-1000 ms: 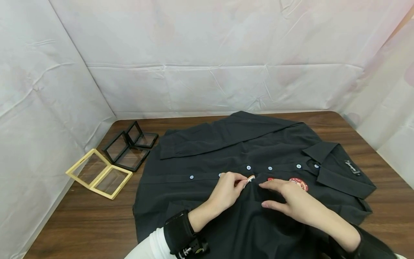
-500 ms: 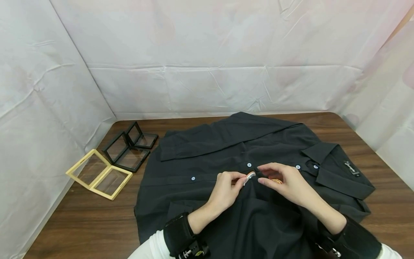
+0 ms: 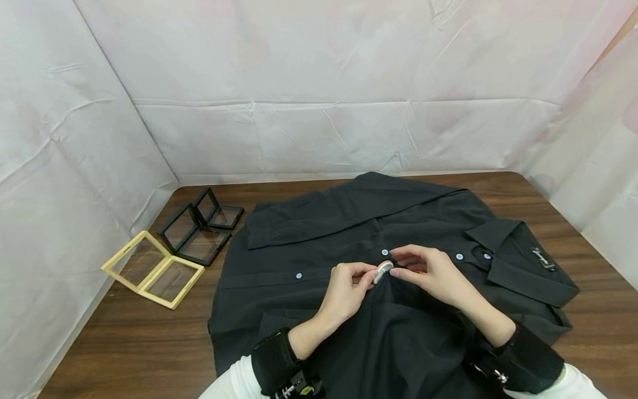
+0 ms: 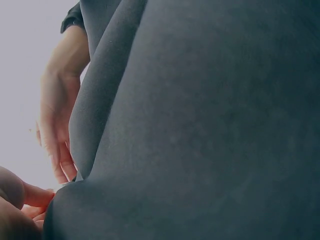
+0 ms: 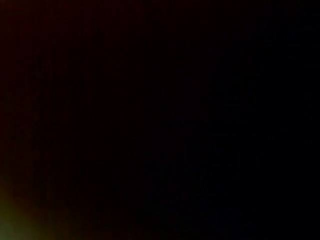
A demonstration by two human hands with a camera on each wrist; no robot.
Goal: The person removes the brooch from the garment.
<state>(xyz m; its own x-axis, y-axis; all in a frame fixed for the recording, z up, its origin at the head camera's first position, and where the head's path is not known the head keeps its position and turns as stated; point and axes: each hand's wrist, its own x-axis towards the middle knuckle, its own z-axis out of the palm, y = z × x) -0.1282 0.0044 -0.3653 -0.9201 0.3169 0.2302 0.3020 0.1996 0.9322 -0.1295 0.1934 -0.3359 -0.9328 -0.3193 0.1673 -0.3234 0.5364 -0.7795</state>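
By the grip of the left hand [image 3: 345, 293], the badge [image 3: 382, 272] is pinched at the middle of the shirt [image 3: 324, 221]. Beside it, the right hand [image 3: 432, 274] is held with fingers and thumb a little apart. The badge seems not fixed on yet. A bone pin [image 3: 542, 259] by the collar [image 3: 518, 277] looks done.

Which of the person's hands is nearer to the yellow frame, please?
The left. The left hand is to the right of the yellow frame; the right hand is farther right, beyond the left hand. Neither touches the frame.
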